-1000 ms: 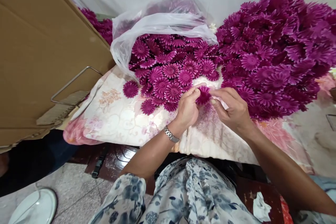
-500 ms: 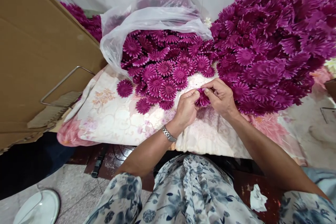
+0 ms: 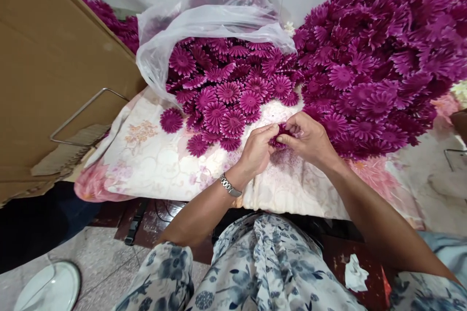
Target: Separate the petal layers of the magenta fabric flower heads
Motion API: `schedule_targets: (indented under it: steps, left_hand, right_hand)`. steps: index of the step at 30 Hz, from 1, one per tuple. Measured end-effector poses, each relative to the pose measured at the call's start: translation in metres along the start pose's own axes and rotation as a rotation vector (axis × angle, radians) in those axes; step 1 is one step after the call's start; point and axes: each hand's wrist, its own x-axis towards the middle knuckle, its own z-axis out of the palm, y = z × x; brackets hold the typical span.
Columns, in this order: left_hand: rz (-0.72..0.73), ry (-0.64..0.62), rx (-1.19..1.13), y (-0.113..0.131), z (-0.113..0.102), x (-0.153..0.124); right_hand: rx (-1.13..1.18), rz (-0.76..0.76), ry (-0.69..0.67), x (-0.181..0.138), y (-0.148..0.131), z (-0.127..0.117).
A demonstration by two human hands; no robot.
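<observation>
My left hand [image 3: 255, 151] and my right hand [image 3: 310, 138] meet over a floral cloth [image 3: 156, 160] and pinch one small purple fabric flower [image 3: 280, 135] between their fingertips. The flower is mostly hidden by the fingers. A watch sits on my left wrist. Just beyond the hands, flat purple flower heads [image 3: 226, 102] spill from a clear plastic bag [image 3: 211, 24]. To the right rises a large heap of the same purple flowers [image 3: 379, 58].
A big cardboard box [image 3: 54, 73] with a wire handle stands at the left. White tiled wall lies behind the piles. A white round object [image 3: 47, 289] lies on the floor at bottom left, a crumpled white scrap [image 3: 353, 274] at bottom right.
The right hand has closed in on the flower, its fingers now curled over it against the left fingertips. The view has shifted slightly.
</observation>
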Motion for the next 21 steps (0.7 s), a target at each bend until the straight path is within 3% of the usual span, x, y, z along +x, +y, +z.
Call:
schedule_targets:
  steps: [5, 9, 17, 21]
  left_hand:
    - [0.012, -0.061, 0.052, 0.000, -0.003, -0.001]
    - [0.029, -0.027, 0.087, -0.001, -0.006, 0.002]
    - [0.068, 0.094, 0.066, 0.001, -0.005, 0.005]
    - [0.106, 0.135, 0.040, 0.006, -0.005, 0.005]
  right_hand:
    - [0.020, -0.041, 0.003, 0.000, 0.000, -0.005]
    - [-0.008, -0.078, 0.053, -0.005, 0.001, -0.004]
    - [0.138, 0.163, 0.142, -0.008, 0.006, -0.009]
    - [0.284, 0.214, 0.144, -0.006, 0.006, -0.014]
